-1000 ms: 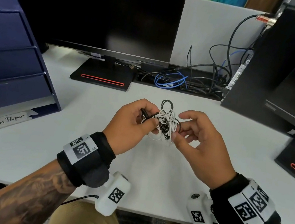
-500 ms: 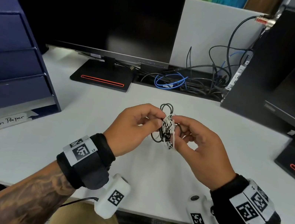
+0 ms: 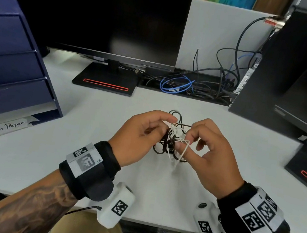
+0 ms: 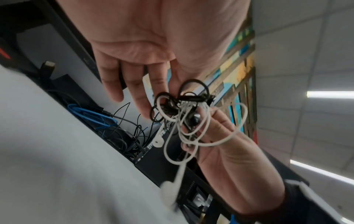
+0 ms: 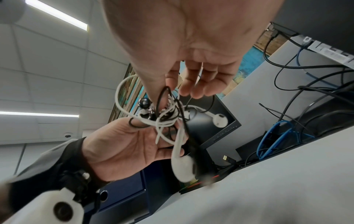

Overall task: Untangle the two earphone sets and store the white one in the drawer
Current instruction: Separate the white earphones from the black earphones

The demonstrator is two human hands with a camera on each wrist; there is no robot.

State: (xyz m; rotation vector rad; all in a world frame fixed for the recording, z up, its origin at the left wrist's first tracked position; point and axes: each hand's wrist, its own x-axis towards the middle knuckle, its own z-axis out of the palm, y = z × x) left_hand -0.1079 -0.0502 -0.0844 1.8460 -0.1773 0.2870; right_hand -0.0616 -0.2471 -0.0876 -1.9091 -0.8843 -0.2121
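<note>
both hands (image 3: 141, 134) pinch tangled earphones (image 3: 173, 140) above desk (image 3: 40, 158).

Monitor base (image 3: 105, 79) stands behind bare desk (image 3: 41, 148).

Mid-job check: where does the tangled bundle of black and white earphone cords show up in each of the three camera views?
Head: the earphone tangle sits at centre, between left hand and right hand, above the desk.
Left wrist: centre, below the left hand's fingertips, one white earbud dangling lower.
Right wrist: centre, under the right hand's fingers.
Shared landmark: the blue cable behind the desk, in all three views.
</note>
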